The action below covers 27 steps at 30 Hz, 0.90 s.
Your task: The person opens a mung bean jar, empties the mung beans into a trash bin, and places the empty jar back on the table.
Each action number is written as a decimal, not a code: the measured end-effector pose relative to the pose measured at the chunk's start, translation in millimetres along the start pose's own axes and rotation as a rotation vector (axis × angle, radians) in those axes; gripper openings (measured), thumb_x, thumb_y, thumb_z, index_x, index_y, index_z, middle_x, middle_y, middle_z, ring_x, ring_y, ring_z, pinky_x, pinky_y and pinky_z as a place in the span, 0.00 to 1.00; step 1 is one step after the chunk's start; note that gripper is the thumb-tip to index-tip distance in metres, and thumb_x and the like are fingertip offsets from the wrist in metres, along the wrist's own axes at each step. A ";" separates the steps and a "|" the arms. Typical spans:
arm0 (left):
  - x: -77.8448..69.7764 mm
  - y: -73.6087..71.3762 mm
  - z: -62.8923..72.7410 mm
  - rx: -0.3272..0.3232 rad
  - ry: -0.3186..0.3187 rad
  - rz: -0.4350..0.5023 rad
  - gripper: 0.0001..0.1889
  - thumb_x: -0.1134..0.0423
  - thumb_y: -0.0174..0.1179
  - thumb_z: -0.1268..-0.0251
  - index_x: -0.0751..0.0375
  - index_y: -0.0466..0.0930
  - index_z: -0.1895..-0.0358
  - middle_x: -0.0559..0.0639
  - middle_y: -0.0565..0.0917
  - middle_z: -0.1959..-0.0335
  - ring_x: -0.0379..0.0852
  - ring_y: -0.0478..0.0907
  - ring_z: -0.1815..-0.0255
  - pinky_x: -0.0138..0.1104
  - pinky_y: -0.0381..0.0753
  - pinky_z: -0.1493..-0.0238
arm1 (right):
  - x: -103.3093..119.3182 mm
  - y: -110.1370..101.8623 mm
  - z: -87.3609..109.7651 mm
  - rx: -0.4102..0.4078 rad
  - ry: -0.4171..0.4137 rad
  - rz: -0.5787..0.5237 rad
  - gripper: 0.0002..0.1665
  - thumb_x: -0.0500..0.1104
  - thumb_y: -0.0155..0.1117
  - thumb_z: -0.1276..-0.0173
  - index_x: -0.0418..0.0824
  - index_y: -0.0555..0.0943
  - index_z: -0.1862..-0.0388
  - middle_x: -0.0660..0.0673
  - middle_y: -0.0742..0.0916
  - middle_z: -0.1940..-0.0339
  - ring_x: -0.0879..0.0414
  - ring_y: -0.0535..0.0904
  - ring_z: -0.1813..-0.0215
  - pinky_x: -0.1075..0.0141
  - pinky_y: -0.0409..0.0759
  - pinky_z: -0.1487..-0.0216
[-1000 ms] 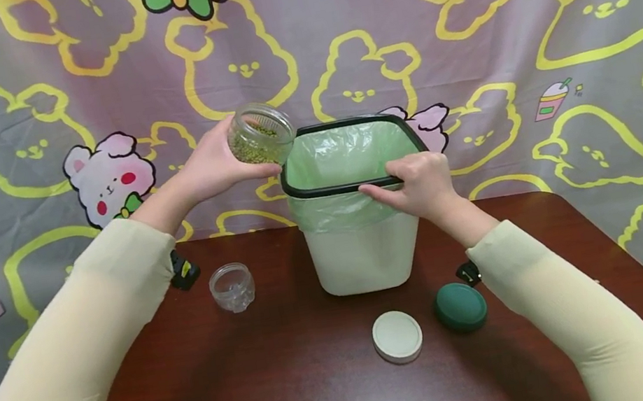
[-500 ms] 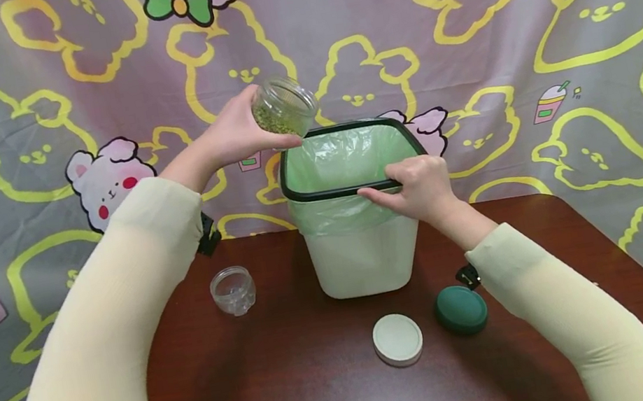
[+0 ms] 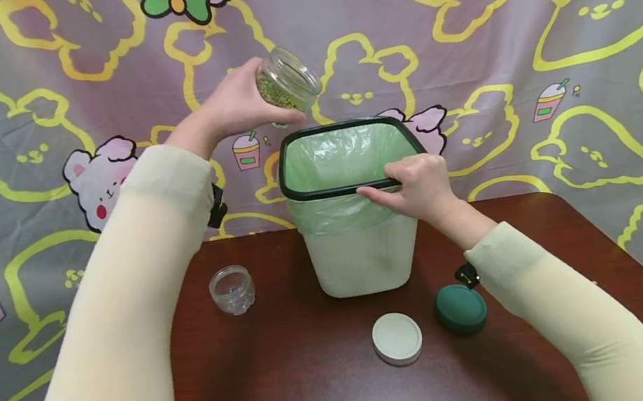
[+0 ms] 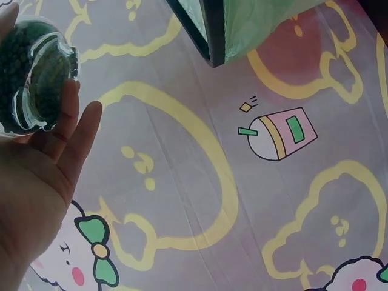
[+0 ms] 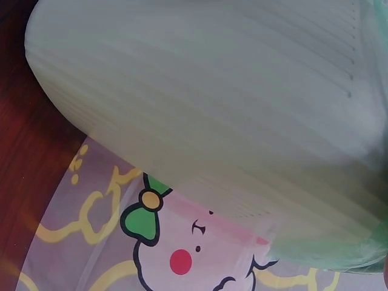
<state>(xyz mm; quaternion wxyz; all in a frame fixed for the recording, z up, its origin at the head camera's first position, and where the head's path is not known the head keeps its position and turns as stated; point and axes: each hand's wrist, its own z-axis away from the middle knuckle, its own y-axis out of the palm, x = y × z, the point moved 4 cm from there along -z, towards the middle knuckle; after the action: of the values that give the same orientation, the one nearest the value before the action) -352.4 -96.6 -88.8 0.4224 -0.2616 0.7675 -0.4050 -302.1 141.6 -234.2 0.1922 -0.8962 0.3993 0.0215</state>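
Note:
My left hand [image 3: 238,104] grips a clear jar [image 3: 287,82] part filled with small green beans. The jar tilts to the right, its uncapped mouth high above the left rim of a white trash can [image 3: 363,257]. In the left wrist view, the jar [image 4: 36,76] lies against the palm and curled fingers. My right hand [image 3: 421,184] grips the can's black rim [image 3: 333,192] at the front right, with the fingers over its edge and the thumb along the outside. A pale green bag [image 3: 352,153] lines the can and folds down outside. In the right wrist view, the can's wall [image 5: 200,109] fills most of the picture.
On the brown table [image 3: 302,388], a small clear jar [image 3: 232,291] stands left of the can. A cream lid [image 3: 397,338] and a dark green lid [image 3: 461,309] lie in front of it. A patterned cloth [image 3: 464,63] hangs behind the table.
My left hand has carried the jar up and to the right, from beside the can's left edge to above its rim. The right hand stays on the rim.

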 end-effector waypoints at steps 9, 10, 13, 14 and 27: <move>-7.5 13.9 -11.0 0.062 0.026 -0.070 0.50 0.46 0.75 0.55 0.65 0.59 0.31 0.54 0.74 0.43 0.48 0.72 0.44 0.39 0.70 0.42 | 0.3 1.0 0.8 -0.009 -0.003 0.002 0.41 0.73 0.49 0.34 0.45 0.57 0.92 0.51 0.61 0.94 0.54 0.59 0.93 0.61 0.51 0.91; -9.2 14.8 -12.4 0.069 0.028 -0.081 0.50 0.46 0.75 0.55 0.65 0.59 0.31 0.55 0.74 0.42 0.49 0.71 0.44 0.39 0.70 0.41 | 0.3 0.6 0.5 -0.013 -0.003 0.003 0.41 0.73 0.49 0.34 0.45 0.57 0.92 0.51 0.61 0.94 0.54 0.59 0.93 0.61 0.51 0.91; -14.0 16.9 -16.8 0.098 0.024 -0.143 0.50 0.44 0.74 0.56 0.65 0.60 0.32 0.55 0.74 0.43 0.50 0.71 0.45 0.40 0.70 0.42 | 0.3 -0.5 -0.7 -0.013 -0.003 0.006 0.41 0.72 0.50 0.33 0.45 0.57 0.92 0.51 0.61 0.94 0.54 0.60 0.93 0.60 0.52 0.91; -15.6 17.5 -18.5 0.109 0.022 -0.166 0.50 0.43 0.74 0.56 0.65 0.60 0.33 0.55 0.74 0.43 0.50 0.71 0.46 0.41 0.70 0.43 | 0.3 -0.7 -1.1 -0.011 -0.003 0.007 0.41 0.72 0.49 0.33 0.45 0.57 0.92 0.51 0.61 0.94 0.54 0.60 0.92 0.60 0.52 0.91; -21.7 22.1 -25.1 0.195 0.018 -0.324 0.52 0.41 0.73 0.55 0.59 0.57 0.28 0.54 0.69 0.33 0.52 0.67 0.35 0.44 0.67 0.38 | 1.7 -0.6 -2.0 0.019 -0.003 0.010 0.40 0.72 0.48 0.33 0.46 0.57 0.92 0.52 0.61 0.94 0.55 0.59 0.92 0.61 0.51 0.90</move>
<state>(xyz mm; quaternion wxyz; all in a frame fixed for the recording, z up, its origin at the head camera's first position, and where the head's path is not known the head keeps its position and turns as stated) -364.3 -58.6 -90.1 0.3681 -0.3363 0.6761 -0.5425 -300.7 140.0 -232.5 0.2012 -0.8922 0.4038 0.0198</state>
